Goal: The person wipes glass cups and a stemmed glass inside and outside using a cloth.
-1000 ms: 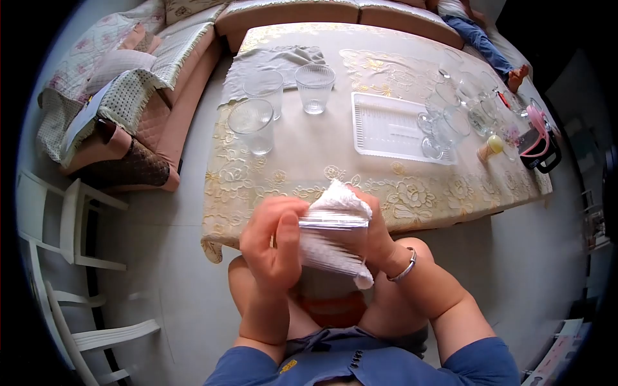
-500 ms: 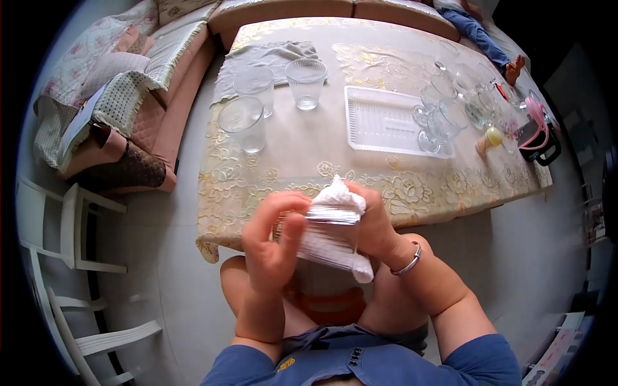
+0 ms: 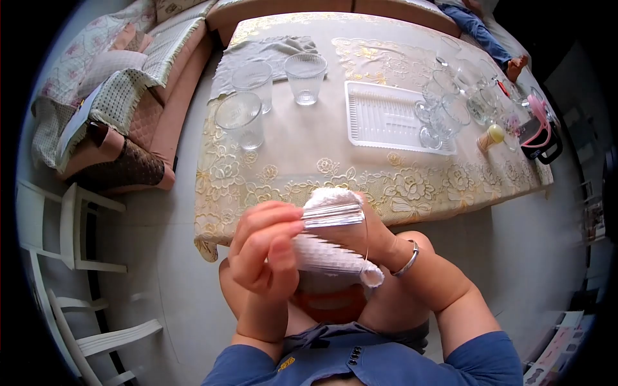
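Note:
A clear ribbed glass (image 3: 333, 216) lies sideways in the air above my lap, its mouth turned to the right. My left hand (image 3: 262, 248) is closed around its base end, thumb toward me. At the mouth end, my right hand (image 3: 380, 235) is closed on a white cloth (image 3: 372, 275). Part of the cloth shows through the ribbed wall, and a fold sticks out below the rim. The right fingers are mostly hidden behind the glass and cloth.
Three clear tumblers (image 3: 306, 80) stand at the table's left, near a grey cloth (image 3: 273, 53). A white plastic tray (image 3: 364, 138) lies right of centre. Several stemmed glasses, a yellow-topped object (image 3: 494, 134) and a black-and-pink item (image 3: 537, 136) crowd the right side. A person's foot (image 3: 516, 67) shows beyond.
The glass has turned slightly in my hands, its mouth shifting a little right and down. My left fingers have moved along its base end. Both hands keep their hold.

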Motion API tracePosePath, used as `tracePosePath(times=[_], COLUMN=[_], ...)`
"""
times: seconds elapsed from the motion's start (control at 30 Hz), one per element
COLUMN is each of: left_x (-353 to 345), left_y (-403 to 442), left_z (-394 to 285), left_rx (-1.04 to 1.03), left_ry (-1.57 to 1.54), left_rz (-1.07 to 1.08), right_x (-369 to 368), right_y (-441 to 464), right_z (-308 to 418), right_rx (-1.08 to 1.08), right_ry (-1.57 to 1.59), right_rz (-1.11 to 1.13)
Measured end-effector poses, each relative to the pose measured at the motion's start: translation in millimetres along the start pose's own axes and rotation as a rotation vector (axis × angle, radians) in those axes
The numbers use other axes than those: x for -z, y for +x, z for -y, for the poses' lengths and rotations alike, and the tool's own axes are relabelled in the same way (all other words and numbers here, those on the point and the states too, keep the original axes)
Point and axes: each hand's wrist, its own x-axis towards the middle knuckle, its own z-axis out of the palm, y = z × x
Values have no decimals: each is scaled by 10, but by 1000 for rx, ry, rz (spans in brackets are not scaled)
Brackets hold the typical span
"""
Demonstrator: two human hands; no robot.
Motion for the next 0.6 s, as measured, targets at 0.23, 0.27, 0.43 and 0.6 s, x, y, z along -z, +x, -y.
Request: tracePosePath(times=[0.23, 0.27, 0.43, 0.6], left_x=[61, 64, 59, 66], left_y=[79, 58, -16, -9], left_z=[-1, 5, 27, -43], left_rx=[236, 237, 227, -107], left_ry=[-29, -28, -36, 176], left_rz=[223, 224, 81, 55], right_x=[47, 31, -8, -30], right_y=[-41, -50, -30, -9], right_z=[36, 40, 13, -26], right_rx=[-10, 7, 25, -20], right_ry=[43, -13, -47, 133], right_rz=[-182, -189, -179, -5])
